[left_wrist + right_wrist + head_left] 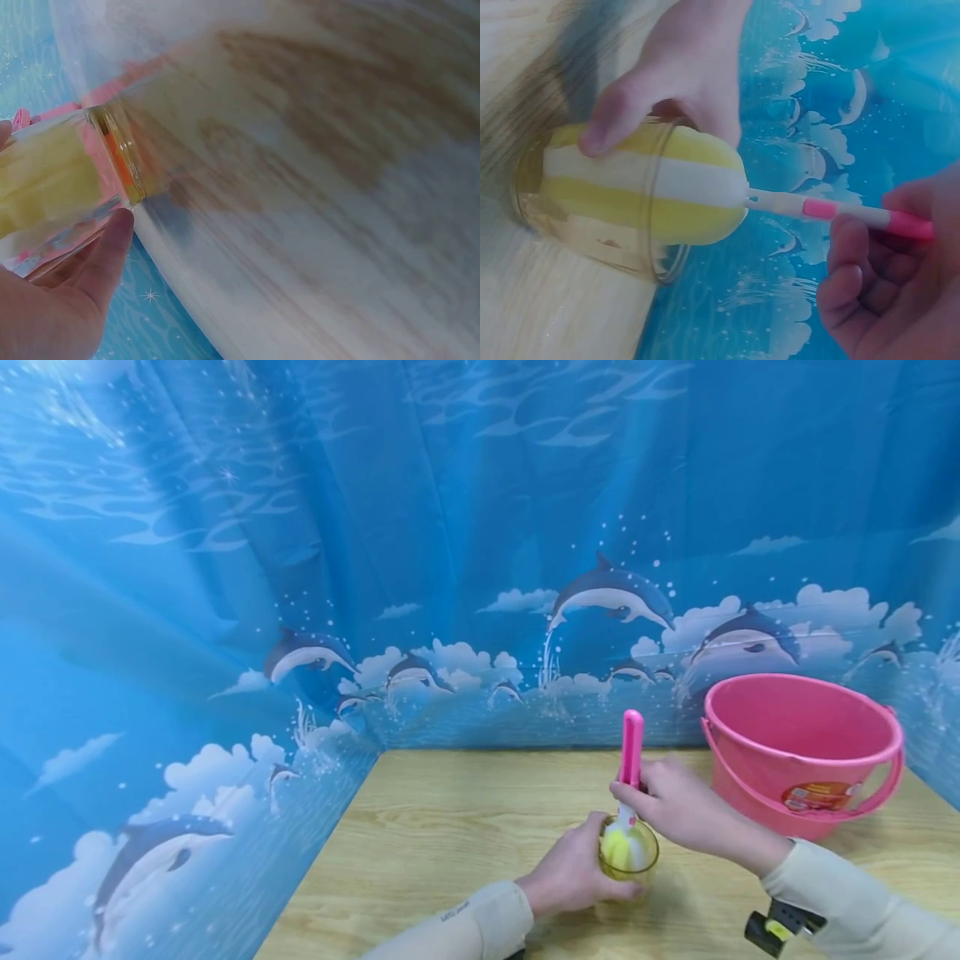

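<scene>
My left hand [573, 868] grips a clear amber-tinted glass [651, 867] around its side, close over the wooden table. Inside the glass sits the yellow-and-white striped sponge head of a cup brush [697, 184], its rounded end rising past the rim in the right wrist view. With fingers curled round the brush's pink-and-white handle [632, 747], my right hand [678, 806] holds it nearly upright above the glass. In the left wrist view the glass's thick base [124, 157] shows beside my left fingers [112, 251], with the yellow sponge visible through the wall.
A pink bucket [795, 768] with a lowered handle and an orange label stands at the back right of the wooden table [450, 810], close to my right forearm. A blue dolphin-print curtain [450, 568] hangs along the back and left.
</scene>
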The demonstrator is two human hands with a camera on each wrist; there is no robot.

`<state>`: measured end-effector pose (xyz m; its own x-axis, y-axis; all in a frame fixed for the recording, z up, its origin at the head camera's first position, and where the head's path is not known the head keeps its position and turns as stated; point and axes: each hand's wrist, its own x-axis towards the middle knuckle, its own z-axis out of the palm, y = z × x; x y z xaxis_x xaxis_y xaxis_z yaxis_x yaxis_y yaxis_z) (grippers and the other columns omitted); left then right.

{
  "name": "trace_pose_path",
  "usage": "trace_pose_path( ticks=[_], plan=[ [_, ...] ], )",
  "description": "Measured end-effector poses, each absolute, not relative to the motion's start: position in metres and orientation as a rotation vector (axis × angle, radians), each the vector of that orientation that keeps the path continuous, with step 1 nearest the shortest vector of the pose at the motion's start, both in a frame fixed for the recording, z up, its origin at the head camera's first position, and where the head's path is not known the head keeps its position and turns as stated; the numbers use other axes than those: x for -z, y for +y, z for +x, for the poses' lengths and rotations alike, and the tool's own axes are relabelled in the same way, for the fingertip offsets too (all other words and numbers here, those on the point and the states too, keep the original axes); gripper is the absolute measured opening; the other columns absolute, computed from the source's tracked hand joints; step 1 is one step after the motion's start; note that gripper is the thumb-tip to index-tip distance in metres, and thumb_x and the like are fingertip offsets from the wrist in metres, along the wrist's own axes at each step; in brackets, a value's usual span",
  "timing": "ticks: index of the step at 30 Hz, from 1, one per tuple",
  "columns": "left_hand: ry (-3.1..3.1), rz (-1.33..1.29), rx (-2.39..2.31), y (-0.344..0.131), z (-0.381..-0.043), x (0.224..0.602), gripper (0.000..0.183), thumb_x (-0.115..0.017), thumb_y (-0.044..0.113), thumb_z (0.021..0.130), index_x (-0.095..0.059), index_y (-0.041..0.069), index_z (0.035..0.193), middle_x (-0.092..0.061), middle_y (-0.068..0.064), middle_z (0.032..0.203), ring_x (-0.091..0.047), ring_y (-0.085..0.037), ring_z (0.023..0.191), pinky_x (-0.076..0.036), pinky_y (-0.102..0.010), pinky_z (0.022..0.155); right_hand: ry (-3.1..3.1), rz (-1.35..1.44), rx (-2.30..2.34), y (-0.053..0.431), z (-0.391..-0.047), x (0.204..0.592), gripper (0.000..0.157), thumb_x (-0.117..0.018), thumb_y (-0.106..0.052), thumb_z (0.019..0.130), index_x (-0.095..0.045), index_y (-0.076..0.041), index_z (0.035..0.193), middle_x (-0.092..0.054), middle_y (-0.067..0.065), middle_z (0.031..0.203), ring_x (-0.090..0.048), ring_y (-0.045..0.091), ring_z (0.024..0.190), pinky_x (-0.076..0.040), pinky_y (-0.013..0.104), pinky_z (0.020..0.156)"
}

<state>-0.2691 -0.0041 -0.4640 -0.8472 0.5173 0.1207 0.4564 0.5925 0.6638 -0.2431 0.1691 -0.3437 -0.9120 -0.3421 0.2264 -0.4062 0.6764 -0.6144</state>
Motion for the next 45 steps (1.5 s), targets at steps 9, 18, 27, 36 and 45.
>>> trace_pose_path(
  ticks=[9, 18, 27, 36, 45],
  plan=[
    [2.733, 0.828, -1.074, -0.005, -0.269, 0.464, 0.081, -0.078, 0.055, 0.062, -0.04, 0.025, 0.127, -0.055, 0.016, 0.095, -0.052, 0.004, 0.078, -0.046, -0.017, 0.069, -2.848, 0.62, -1.04, 0.166, -0.243, 0.35, 0.026, -0.054, -0.034, 0.092, -0.061, -0.017, 0.074, -0.048, -0.006, 0.053, -0.037, 0.005, 0.042, -0.033, 0.02, 0.039],
    [2.724, 0.797, -1.088, -0.004, -0.268, 0.464, 0.077, -0.079, 0.054, 0.061, -0.042, 0.026, 0.123, -0.054, 0.016, 0.093, -0.052, 0.003, 0.076, -0.046, -0.019, 0.066, -2.805, 0.652, -1.093, 0.175, -0.243, 0.34, 0.029, -0.053, -0.036, 0.093, -0.06, -0.015, 0.074, -0.039, -0.007, 0.05, -0.032, 0.004, 0.041, -0.027, 0.014, 0.037],
    [2.726, 0.827, -1.078, -0.004, -0.269, 0.463, 0.075, -0.078, 0.054, 0.063, -0.041, 0.027, 0.122, -0.053, 0.016, 0.093, -0.051, 0.004, 0.077, -0.046, -0.018, 0.067, -2.824, 0.623, -1.012, 0.172, -0.243, 0.333, 0.025, -0.055, -0.034, 0.092, -0.059, -0.016, 0.075, -0.044, -0.006, 0.051, -0.035, 0.006, 0.041, -0.032, 0.018, 0.038],
    [2.721, 0.763, -1.024, -0.005, -0.271, 0.461, 0.084, -0.076, 0.059, 0.061, -0.039, 0.027, 0.129, -0.055, 0.015, 0.105, -0.052, 0.003, 0.084, -0.047, -0.021, 0.069, -2.876, 0.637, -0.931, 0.168, -0.243, 0.336, 0.025, -0.055, -0.035, 0.092, -0.058, -0.014, 0.078, -0.053, -0.005, 0.055, -0.043, 0.009, 0.041, -0.037, 0.022, 0.039],
    [2.75, 0.785, -1.0, -0.005, -0.271, 0.463, 0.085, -0.076, 0.06, 0.061, -0.038, 0.027, 0.129, -0.055, 0.012, 0.113, -0.053, 0.002, 0.085, -0.048, -0.021, 0.07, -2.902, 0.616, -0.907, 0.167, -0.243, 0.342, 0.024, -0.055, -0.03, 0.092, -0.059, -0.015, 0.074, -0.053, -0.005, 0.054, -0.041, 0.008, 0.041, -0.035, 0.021, 0.039]
  ],
)
